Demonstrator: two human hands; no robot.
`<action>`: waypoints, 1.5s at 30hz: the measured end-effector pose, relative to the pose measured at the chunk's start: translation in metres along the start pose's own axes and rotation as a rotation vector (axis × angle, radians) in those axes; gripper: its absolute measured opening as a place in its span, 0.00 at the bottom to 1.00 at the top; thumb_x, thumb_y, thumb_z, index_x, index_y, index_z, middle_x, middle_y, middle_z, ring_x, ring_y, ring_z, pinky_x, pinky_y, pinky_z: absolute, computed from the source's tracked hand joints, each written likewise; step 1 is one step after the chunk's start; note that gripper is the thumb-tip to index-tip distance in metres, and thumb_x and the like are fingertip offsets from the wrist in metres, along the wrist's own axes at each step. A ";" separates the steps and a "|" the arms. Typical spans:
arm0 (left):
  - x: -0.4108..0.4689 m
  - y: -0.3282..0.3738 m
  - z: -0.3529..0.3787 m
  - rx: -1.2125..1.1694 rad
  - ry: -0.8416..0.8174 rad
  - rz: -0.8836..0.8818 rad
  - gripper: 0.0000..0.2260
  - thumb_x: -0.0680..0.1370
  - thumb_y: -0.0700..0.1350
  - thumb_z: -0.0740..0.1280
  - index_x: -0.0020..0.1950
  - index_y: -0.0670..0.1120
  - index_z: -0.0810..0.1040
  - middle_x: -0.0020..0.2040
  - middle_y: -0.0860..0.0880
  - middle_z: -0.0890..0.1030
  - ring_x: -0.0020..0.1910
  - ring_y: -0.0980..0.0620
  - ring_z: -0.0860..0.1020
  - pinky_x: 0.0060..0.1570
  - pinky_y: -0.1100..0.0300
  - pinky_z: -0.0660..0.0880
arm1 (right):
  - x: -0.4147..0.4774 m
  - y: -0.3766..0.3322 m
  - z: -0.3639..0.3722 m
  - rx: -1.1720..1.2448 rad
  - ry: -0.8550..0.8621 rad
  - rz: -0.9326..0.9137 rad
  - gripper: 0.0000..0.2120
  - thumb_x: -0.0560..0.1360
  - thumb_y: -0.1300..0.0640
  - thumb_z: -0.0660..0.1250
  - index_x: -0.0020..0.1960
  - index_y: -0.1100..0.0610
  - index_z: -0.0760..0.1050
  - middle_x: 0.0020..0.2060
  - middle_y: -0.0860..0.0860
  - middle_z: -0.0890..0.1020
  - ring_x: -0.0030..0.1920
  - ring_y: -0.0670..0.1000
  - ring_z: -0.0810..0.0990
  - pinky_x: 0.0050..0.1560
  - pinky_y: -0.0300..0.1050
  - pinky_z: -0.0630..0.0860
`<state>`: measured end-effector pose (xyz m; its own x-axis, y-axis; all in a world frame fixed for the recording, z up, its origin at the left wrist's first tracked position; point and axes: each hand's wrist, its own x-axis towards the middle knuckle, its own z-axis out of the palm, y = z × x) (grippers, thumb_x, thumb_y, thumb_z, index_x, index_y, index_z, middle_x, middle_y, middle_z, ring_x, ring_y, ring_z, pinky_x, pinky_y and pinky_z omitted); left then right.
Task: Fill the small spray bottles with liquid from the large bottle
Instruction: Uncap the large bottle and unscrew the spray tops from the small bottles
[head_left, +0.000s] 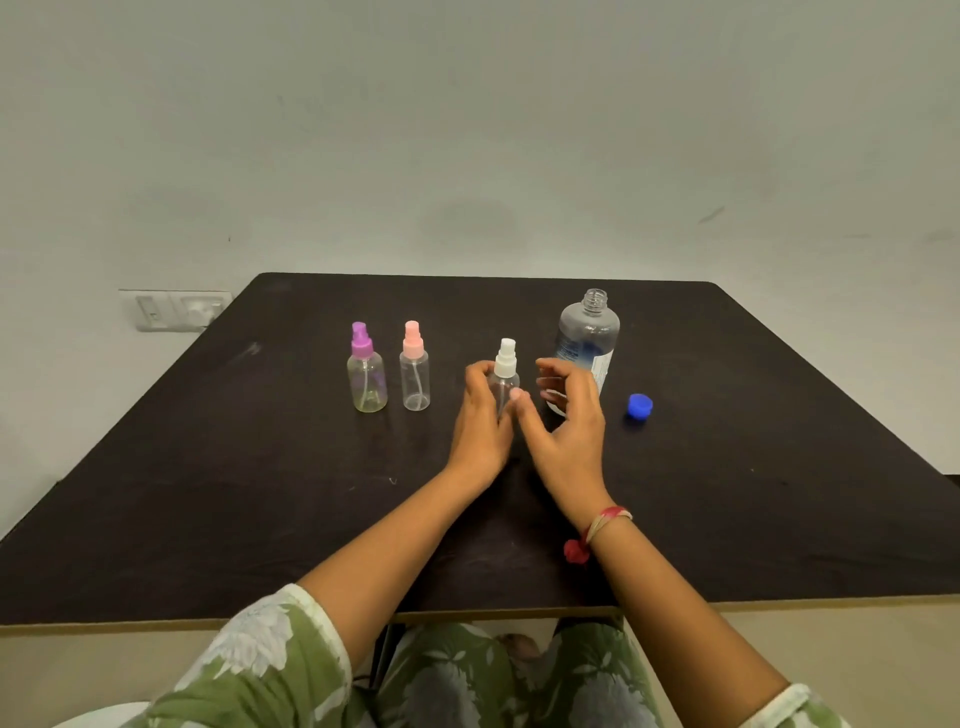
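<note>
Head view: at the middle of the table, the left hand grips the white-topped spray bottle; the right hand hovers beside, relaxed and empty. Next, probably: unscrewing its top.

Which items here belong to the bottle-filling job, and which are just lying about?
Job: white-capped spray bottle, gripped by left hand; right hand beside it; pink-capped bottle; purple-capped bottle; large bottle, uncapped; blue cap.
Lying about: wall socket; red wrist thread.
</note>
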<state>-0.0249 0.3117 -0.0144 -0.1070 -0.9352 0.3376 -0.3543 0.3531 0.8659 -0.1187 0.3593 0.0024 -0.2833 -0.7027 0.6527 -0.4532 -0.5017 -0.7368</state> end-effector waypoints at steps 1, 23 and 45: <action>-0.004 -0.003 -0.001 0.003 -0.026 0.024 0.16 0.79 0.42 0.64 0.62 0.46 0.60 0.57 0.44 0.75 0.51 0.48 0.78 0.47 0.54 0.74 | 0.002 -0.003 0.004 0.049 0.010 0.048 0.17 0.72 0.59 0.73 0.58 0.54 0.73 0.52 0.48 0.76 0.55 0.44 0.77 0.54 0.32 0.72; -0.017 -0.003 -0.009 -0.032 -0.089 0.057 0.15 0.78 0.41 0.64 0.62 0.48 0.63 0.56 0.48 0.80 0.54 0.50 0.80 0.54 0.47 0.76 | 0.008 0.006 0.013 0.305 -0.130 0.135 0.10 0.74 0.55 0.69 0.55 0.47 0.75 0.50 0.53 0.81 0.51 0.48 0.81 0.51 0.42 0.77; -0.020 0.000 -0.011 0.004 -0.093 0.059 0.13 0.79 0.41 0.62 0.61 0.47 0.63 0.54 0.45 0.79 0.51 0.48 0.80 0.50 0.43 0.77 | 0.007 -0.001 0.021 0.274 -0.019 0.210 0.13 0.71 0.63 0.74 0.51 0.56 0.73 0.45 0.54 0.82 0.47 0.50 0.82 0.49 0.44 0.79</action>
<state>-0.0122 0.3304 -0.0170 -0.2134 -0.9113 0.3521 -0.3486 0.4077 0.8440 -0.1027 0.3440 0.0044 -0.3293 -0.8129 0.4804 -0.1424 -0.4602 -0.8763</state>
